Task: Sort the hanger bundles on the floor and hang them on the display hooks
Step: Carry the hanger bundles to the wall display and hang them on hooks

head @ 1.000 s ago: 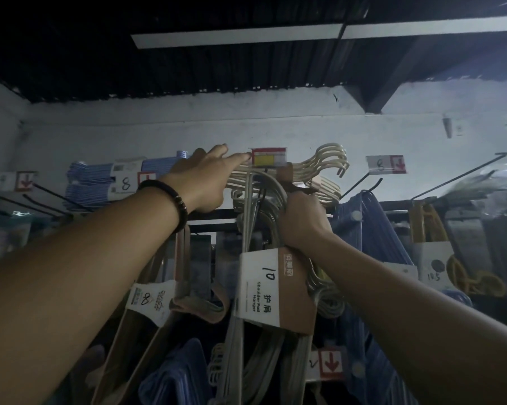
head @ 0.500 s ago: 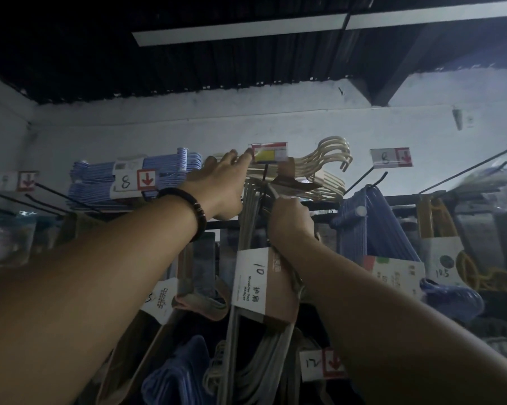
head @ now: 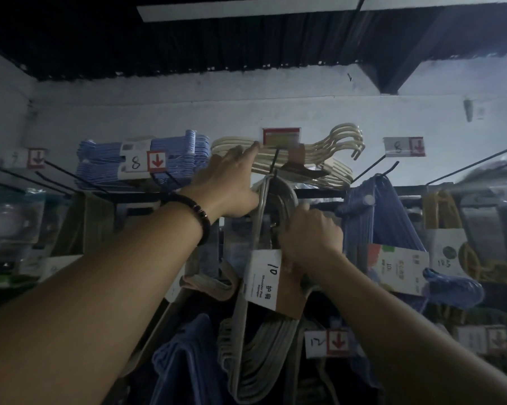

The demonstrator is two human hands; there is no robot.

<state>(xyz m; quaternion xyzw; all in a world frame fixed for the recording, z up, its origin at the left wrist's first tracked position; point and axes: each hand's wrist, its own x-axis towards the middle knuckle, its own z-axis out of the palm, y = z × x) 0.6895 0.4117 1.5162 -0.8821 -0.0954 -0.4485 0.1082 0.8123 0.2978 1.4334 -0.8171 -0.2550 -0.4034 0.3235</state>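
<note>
The grey hanger bundle [head: 264,352] is held at centre frame. It is gripped by the right hand [head: 310,238], whose fingers [head: 305,213] are clenched round the gathered necks just above the card sleeve [head: 264,279] marked 10. The bundle's curved tops are raised against the black display hook [head: 275,163], which juts out beneath the red price tag [head: 281,137]. Whether they are already over the wire cannot be told.

The left hand [head: 226,185] is stretched up and nothing is grasped by it. Its fingers [head: 246,150] are straight and relaxed, and the index fingertip is touching the lower left corner of the red price tag. The thumb side of that hand is laid against the bundle's tops. A dark beaded bracelet [head: 204,222] is worn on the left wrist.

Behind the tag, a cream hanger bundle [head: 334,154] is lying flat on top of the rack. To its left lies a blue hanger bundle [head: 182,153], with a tag marked 8 and a red arrow in front of it. Right of centre, blue hangers [head: 375,217] are hung from another hook, and yellow hangers [head: 439,209] are seen at the far right. A tag marked 12 [head: 325,342] is fixed low in the frame.

The rack is backed by a white wall [head: 246,106]. Above it, the upper frame is filled by a dark corrugated ceiling [head: 217,39].
</note>
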